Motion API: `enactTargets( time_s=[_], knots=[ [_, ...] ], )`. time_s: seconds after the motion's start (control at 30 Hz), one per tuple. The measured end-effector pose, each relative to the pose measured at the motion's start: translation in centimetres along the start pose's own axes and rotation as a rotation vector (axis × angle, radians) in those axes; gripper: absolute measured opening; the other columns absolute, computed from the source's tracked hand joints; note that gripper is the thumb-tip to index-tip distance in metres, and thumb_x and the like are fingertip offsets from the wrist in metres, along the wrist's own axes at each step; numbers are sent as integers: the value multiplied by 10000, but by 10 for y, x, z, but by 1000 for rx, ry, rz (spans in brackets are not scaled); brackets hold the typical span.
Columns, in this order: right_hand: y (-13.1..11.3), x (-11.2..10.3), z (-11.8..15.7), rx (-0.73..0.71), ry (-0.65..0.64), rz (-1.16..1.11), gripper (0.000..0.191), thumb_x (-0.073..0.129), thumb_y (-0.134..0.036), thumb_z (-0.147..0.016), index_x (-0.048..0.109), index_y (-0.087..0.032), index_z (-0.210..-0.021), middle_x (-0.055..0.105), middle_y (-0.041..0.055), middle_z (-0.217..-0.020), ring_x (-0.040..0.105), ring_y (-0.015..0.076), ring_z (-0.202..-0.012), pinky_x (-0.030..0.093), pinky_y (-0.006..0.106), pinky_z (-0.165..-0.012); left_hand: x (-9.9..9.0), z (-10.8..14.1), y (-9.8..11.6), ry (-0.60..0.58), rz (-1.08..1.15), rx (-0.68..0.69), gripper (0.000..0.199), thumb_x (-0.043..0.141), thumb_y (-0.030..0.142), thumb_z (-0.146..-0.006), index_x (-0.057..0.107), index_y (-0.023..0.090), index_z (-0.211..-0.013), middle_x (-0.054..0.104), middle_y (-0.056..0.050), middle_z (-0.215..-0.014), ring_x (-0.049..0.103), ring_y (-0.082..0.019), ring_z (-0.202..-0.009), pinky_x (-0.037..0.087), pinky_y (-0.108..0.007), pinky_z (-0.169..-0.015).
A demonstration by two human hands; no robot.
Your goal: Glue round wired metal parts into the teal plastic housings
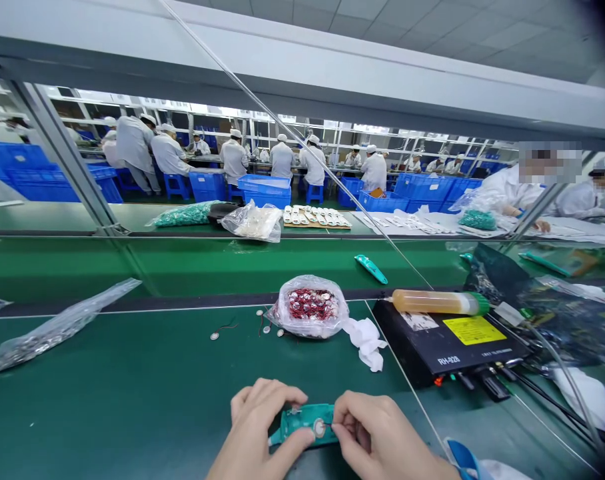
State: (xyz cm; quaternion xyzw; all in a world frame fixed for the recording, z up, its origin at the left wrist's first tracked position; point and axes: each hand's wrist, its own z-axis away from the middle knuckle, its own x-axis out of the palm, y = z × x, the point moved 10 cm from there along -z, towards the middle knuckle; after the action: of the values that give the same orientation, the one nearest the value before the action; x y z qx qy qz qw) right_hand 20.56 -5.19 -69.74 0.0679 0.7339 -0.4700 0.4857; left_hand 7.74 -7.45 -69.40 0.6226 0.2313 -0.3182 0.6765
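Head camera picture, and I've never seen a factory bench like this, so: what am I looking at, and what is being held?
This picture comes from a camera worn on a person's head, looking down at their own hands on a green workbench. The left hand holds a teal plastic casing, and the right hand has its fingertips at a round metal disc set in it. Ahead lie a clear bag of discs with red wires, a few loose discs, a white cloth, and a black bench unit with an amber-filled syringe on top. Beyond, other workers in white stand at further benches.
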Motion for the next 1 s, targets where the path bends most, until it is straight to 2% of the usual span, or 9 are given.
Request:
enactTargets(
  time_s=[0.1,0.27,0.4,0.47,0.6,0.77,0.87,1.0],
  knots=[
    [21,12,0,155,-25,-42,119,513,-72,-690,544,-185,-677,578,-27,-598,511,98,-523,318,197,-501,4,0,-9,-36,-80,25,434,770,301,-656,627,295,-1066,641,-32,-1154,511,-294,-1136,298,-465,-1012],
    [28,14,-8,223,-29,-22,133,496,-84,-661,581,-185,-644,620,-11,-604,548,114,-548,340,206,-533,17,-2,-24,-40,-47,26,364,758,363,-699,642,291,-1036,667,-23,-1098,566,-280,-1079,342,-451,-999],
    [29,16,-12,264,-82,4,146,496,-98,-623,609,-189,-631,651,1,-606,568,133,-564,336,220,-545,32,-2,-33,-70,-33,0,411,807,425,-636,663,266,-987,686,-17,-1026,605,-277,-1000,409,-411,-940],
    [29,19,-12,269,-112,28,154,491,-93,-596,607,-192,-617,658,0,-599,563,135,-556,326,223,-542,37,0,-33,-74,-24,59,475,807,502,-613,668,271,-1005,699,-20,-1002,625,-268,-954,437,-377,-902],
    [25,26,-11,237,-165,77,145,486,-88,-561,580,-194,-592,665,-3,-595,550,136,-545,305,226,-533,39,6,-27,-17,-1,216,635,725,630,-648,596,320,-1188,686,-38,-1132,620,-269,-1014,437,-337,-899],
    [24,32,-11,212,-164,145,115,507,-120,-593,593,-193,-613,677,12,-621,566,152,-571,262,242,-525,40,7,-31,-18,-15,179,510,722,566,-700,635,326,-1142,702,-22,-1094,630,-248,-976,460,-312,-854],
    [25,35,-12,207,-154,178,114,512,-130,-627,606,-193,-639,684,18,-637,577,156,-583,255,245,-528,39,6,-31,-8,-27,187,528,748,519,-693,631,334,-1174,707,-21,-1099,633,-254,-980,469,-324,-864],
    [26,37,-12,207,-152,217,120,518,-135,-655,622,-195,-665,685,24,-652,591,162,-605,254,249,-535,41,5,-31,-24,-24,201,560,728,574,-689,632,337,-1187,710,-32,-1095,634,-257,-973,461,-356,-903]
  ],
)
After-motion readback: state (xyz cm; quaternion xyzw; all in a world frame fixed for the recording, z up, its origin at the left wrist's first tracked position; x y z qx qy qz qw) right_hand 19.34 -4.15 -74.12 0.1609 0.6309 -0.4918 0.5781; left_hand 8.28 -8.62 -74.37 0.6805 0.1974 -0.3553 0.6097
